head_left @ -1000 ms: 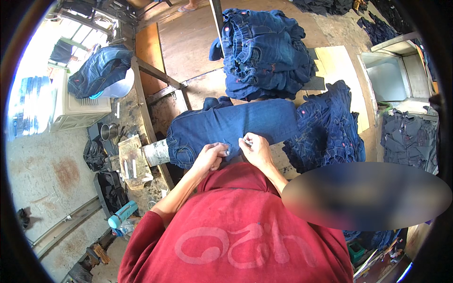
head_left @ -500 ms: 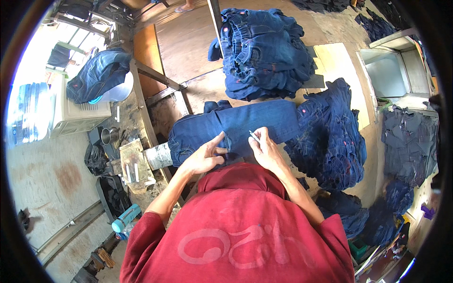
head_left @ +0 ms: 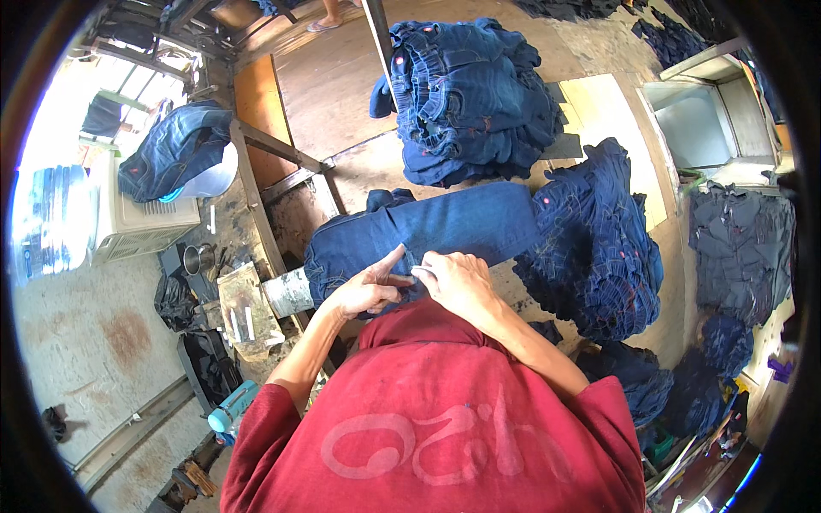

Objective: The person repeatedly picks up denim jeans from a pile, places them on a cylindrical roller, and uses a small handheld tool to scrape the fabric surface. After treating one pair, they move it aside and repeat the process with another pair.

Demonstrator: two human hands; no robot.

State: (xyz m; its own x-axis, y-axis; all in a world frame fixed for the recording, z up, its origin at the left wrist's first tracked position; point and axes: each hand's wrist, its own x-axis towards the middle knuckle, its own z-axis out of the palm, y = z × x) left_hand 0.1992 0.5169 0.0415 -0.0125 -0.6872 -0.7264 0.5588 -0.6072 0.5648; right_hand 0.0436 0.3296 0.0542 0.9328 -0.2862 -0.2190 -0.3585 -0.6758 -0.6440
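Note:
A pair of dark blue jeans [head_left: 466, 218] lies stretched over a pale, worn support [head_left: 289, 293] whose end sticks out at the left. My left hand [head_left: 369, 289] rests at the near side of the denim, index finger stretched along it and the other fingers partly bent, apart from the thumb. Close to its right, my right hand [head_left: 459, 282] is closed on a small white stick [head_left: 419, 270], its tip at the cloth beside my left fingers. The lower edge of the jeans is partly hidden by my hands and red shirt.
A tall stack of jeans [head_left: 475, 94] stands beyond, another jeans pile [head_left: 599, 244] at the right. White sticks [head_left: 249, 323] lie on a stained wooden board [head_left: 235, 295] near a metal cup [head_left: 199, 258]. A wooden post [head_left: 378, 38] rises behind; a turquoise bottle [head_left: 233, 407] is lower left.
My right hand has moved left with the white stick and come down close beside my left hand. My left hand has barely moved. At the far top, a person's foot has shifted slightly.

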